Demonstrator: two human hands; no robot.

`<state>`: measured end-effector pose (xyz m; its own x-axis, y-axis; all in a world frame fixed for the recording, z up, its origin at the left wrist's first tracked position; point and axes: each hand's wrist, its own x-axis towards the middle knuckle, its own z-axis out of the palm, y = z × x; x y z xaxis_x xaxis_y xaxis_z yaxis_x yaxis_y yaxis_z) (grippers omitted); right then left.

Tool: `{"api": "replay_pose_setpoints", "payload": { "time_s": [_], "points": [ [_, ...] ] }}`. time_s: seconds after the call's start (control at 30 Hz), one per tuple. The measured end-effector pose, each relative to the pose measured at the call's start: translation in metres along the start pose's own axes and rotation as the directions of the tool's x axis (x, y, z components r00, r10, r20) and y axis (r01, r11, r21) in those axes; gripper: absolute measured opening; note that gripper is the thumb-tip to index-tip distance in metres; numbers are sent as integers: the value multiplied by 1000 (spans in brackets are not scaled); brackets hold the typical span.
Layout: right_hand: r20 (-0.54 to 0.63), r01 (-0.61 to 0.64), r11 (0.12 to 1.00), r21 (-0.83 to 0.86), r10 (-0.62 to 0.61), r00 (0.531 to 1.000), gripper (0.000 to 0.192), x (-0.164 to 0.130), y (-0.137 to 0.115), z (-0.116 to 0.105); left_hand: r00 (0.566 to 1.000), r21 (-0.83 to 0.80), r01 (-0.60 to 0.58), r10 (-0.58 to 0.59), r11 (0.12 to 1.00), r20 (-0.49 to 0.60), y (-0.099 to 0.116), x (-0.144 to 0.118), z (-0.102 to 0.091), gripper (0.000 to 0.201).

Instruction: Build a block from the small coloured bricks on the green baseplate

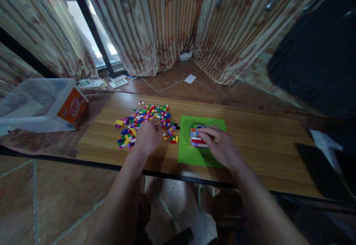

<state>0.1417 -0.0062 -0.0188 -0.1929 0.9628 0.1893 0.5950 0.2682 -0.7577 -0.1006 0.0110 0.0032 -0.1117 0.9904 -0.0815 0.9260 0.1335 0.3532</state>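
Loose toy building bricks (133, 117) in many colours lie in a spread-out pile on the wooden table. Over the near right part of this pile is my left hand (148, 135), its fingertips pointing down among the bricks and mostly hidden. A green studded baseplate (185, 156) lies flat to the right of the pile. On it stands a low block of bricks (196, 141) with red, white, blue and orange rows. My right hand (218, 141) covers the block's right side, thumb and fingers drawn together at its top; anything between them is too small to make out.
A clear plastic bin (36, 104) with an orange label stands left of the table (264, 141). A dark flat object (319, 167) lies at the table's right end. Striped curtains (167, 26) hang beyond, with papers (190, 78) on the tiled floor.
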Motion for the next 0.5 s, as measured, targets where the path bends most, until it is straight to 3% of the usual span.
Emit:
{"api": "replay_pose_setpoints", "payload": {
  "time_s": [0.13, 0.3, 0.4, 0.5],
  "points": [
    [-142, 26, 999, -22, -29, 989, 24, -1, -14, 5, 999, -25, 41, -41, 999, -6, -3, 1, -3, 29],
    [-100, 203, 979, 7, -201, 974, 21, -5, -40, 26, 999, -230, -48, 46, 972, -12, -10, 3, 3, 20],
    [-86, 205, 978, 30, -201, 976, 18, -3, -49, 39, 990, -531, -117, 142, 839, 6, -14, 3, 11, 19],
    [-104, 159, 984, 85, -150, 983, 18, 1, -54, 49, 979, -802, -21, 175, 597, 105, -15, 1, 15, 14]
  ]
}}
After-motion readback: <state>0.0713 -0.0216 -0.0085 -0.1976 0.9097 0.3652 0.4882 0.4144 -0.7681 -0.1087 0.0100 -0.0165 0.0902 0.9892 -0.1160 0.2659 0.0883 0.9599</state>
